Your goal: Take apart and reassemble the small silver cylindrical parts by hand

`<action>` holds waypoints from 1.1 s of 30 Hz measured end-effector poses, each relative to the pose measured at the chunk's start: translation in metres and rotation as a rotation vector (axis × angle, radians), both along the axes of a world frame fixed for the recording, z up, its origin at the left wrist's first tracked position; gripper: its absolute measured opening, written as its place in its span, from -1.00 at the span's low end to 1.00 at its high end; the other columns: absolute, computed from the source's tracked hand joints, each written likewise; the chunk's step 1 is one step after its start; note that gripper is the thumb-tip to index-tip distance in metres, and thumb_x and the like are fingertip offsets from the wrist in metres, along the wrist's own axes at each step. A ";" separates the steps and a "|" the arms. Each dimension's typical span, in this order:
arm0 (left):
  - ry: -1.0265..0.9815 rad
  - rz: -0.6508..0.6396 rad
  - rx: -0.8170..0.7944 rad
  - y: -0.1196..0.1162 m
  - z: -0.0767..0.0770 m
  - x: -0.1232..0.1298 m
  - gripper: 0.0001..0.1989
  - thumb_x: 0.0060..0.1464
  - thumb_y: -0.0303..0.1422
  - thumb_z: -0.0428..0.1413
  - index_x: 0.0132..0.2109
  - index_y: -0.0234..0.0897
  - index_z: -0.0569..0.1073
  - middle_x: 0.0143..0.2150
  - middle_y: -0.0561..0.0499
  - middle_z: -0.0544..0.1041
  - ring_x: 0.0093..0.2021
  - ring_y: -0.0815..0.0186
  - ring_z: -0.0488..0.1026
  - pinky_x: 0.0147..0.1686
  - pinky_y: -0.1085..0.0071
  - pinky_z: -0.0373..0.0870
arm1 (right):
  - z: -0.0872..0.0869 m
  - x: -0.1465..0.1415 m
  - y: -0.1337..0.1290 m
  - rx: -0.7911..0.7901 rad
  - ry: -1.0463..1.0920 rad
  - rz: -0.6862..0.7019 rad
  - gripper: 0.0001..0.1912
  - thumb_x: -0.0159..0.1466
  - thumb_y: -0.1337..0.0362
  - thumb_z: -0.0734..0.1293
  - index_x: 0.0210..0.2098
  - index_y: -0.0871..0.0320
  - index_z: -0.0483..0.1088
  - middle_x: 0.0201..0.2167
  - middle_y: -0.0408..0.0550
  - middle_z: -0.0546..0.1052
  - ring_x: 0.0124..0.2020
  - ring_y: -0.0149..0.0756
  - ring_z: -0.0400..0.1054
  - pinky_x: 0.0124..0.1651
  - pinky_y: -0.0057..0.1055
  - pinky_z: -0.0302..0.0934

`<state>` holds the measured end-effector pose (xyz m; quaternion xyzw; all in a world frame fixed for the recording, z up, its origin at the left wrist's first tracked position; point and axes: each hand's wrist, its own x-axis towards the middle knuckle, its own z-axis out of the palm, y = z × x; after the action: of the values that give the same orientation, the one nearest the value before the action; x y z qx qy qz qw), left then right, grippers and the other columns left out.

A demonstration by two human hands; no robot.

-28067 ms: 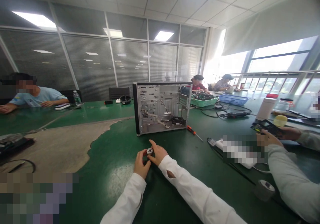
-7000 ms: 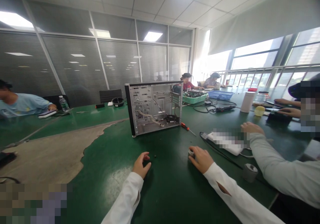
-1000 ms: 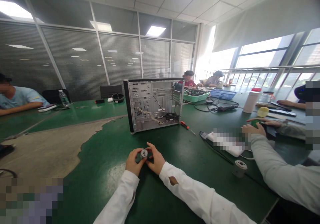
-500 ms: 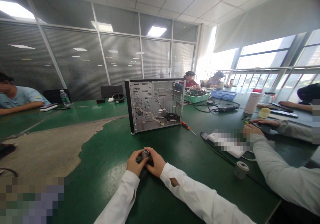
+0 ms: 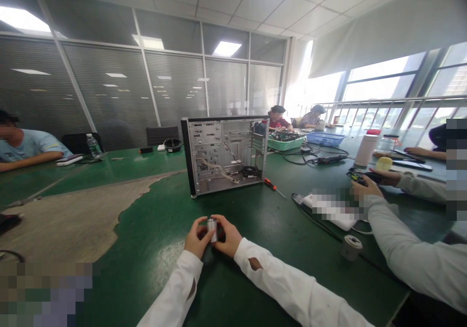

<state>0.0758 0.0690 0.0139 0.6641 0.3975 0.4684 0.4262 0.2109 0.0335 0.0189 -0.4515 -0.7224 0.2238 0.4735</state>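
A small silver metal cylinder (image 5: 212, 230) stands upright between my two hands, a little above or on the green table; I cannot tell which. My left hand (image 5: 196, 238) grips it from the left with thumb and fingers. From the right, my right hand (image 5: 226, 236) closes on the same cylinder, its fingers curled behind. The far side of the cylinder is hidden. Beyond my hands stands an open computer case (image 5: 226, 156) with loose cables and a black fan inside. An orange-handled screwdriver (image 5: 270, 184) lies by its lower right corner.
To the right lie a white power strip (image 5: 332, 212) and a round grey metal piece (image 5: 351, 247) on the green table (image 5: 146, 278). A co-worker's hands (image 5: 366, 186) hold a small part nearby. Green (image 5: 286, 143) and blue baskets (image 5: 326, 138) and a white bottle (image 5: 366, 149) stand farther back.
The cylinder has turned in my fingers; more of its shiny side now shows. My hands have hardly moved. The co-worker's hands at the right have shifted slightly left.
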 end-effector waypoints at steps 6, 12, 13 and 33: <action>-0.103 -0.145 -0.088 0.000 0.004 -0.002 -0.57 -0.17 -0.25 0.07 -0.12 -0.33 0.19 -0.50 0.04 0.44 -0.42 0.29 0.43 -0.38 0.39 0.31 | 0.000 0.002 0.002 -0.051 0.060 0.029 -0.35 -0.15 0.39 0.32 -0.06 0.08 0.06 -0.27 -0.12 0.35 -0.31 -0.37 0.26 -0.39 -0.47 0.20; -0.094 -0.154 -0.146 0.000 0.008 -0.004 -0.48 -0.21 -0.15 0.08 -0.10 -0.35 0.23 -0.48 0.01 0.46 -0.41 0.26 0.43 -0.37 0.37 0.31 | -0.001 0.005 0.005 -0.107 0.120 0.119 -0.29 -0.17 0.38 0.36 -0.04 0.07 0.05 -0.27 -0.13 0.34 -0.31 -0.37 0.25 -0.40 -0.48 0.17; -0.096 -0.156 -0.150 0.001 0.009 -0.004 -0.47 -0.22 -0.15 0.08 -0.09 -0.35 0.23 -0.47 0.00 0.47 -0.39 0.26 0.43 -0.36 0.37 0.31 | -0.002 0.005 0.006 -0.116 0.134 0.134 -0.28 -0.18 0.38 0.37 -0.04 0.06 0.05 -0.26 -0.13 0.34 -0.31 -0.37 0.25 -0.39 -0.47 0.17; -0.341 -0.271 -0.352 0.012 0.001 -0.009 -0.50 -0.26 -0.33 0.09 -0.08 -0.34 0.23 -0.31 -0.08 0.49 -0.34 0.20 0.43 -0.29 0.30 0.30 | -0.012 0.010 0.017 -0.238 0.289 0.307 -0.23 -0.23 0.40 0.42 -0.05 0.04 0.08 -0.23 -0.13 0.29 -0.36 -0.47 0.21 -0.41 -0.53 0.08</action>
<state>0.0667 0.0805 0.0150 0.5385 0.3031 0.4357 0.6545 0.2206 0.0507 0.0070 -0.3522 -0.6760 0.4390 0.4756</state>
